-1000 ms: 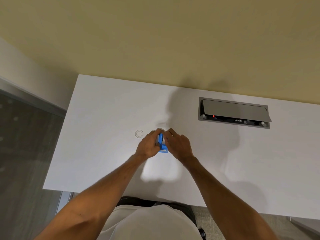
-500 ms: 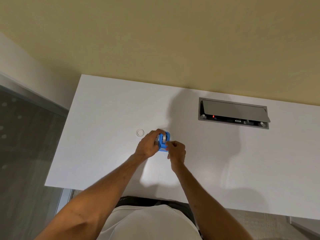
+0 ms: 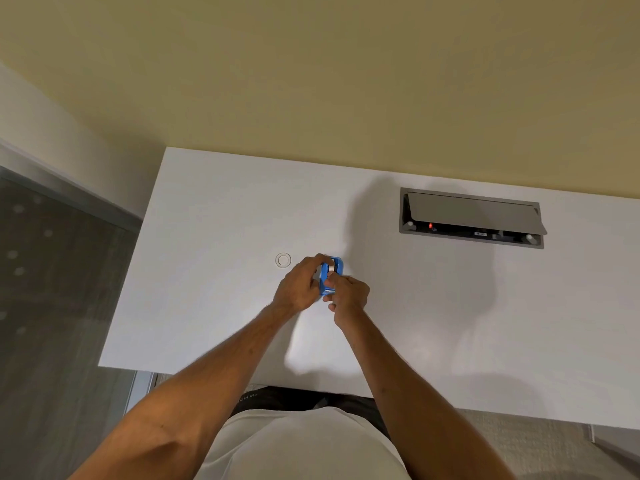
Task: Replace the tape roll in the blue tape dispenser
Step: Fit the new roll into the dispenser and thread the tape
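Note:
A small blue tape dispenser (image 3: 331,274) stands on the white desk (image 3: 214,306), near its middle. A pale tape roll shows inside its top. My left hand (image 3: 300,286) grips the dispenser from the left side. My right hand (image 3: 348,295) pinches at the dispenser's near end with thumb and fingers closed; whether a tape end is between them is too small to tell. A small clear ring, like an empty tape core (image 3: 283,260), lies flat on the desk just left of my left hand.
A grey cable box with its lid half open (image 3: 471,218) is set into the desk at the back right. The desk's left edge drops to a dark floor (image 3: 52,306). A yellow wall runs behind the desk.
My right hand drew back from the dispenser's right side to its near end, uncovering the blue top. My left hand kept its grip.

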The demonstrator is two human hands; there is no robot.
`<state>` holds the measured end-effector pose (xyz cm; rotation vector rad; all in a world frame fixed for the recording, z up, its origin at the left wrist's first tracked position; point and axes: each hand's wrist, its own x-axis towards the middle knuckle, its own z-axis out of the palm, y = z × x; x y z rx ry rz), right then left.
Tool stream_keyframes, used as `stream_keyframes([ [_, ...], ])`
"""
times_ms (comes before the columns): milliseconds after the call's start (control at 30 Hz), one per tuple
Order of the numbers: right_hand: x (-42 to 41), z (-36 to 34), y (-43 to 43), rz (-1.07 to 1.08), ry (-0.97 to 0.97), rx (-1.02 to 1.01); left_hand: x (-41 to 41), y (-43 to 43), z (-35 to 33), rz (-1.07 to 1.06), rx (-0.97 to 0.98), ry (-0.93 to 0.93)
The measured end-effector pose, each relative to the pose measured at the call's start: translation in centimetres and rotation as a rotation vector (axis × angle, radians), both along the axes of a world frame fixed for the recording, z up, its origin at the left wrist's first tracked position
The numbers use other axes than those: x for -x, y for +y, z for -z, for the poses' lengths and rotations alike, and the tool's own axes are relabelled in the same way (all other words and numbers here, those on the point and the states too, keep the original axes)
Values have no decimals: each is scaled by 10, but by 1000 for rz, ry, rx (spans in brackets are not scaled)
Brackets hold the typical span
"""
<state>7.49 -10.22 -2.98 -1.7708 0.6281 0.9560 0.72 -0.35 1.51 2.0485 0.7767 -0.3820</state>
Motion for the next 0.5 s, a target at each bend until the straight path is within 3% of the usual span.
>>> stream_keyframes([
  [300,0,1,0,79,77,-51,2,-2,8,-7,51,-44],
  [500,3,6,-6,63,56,-63,-1,4,35,278,-164,-10],
])
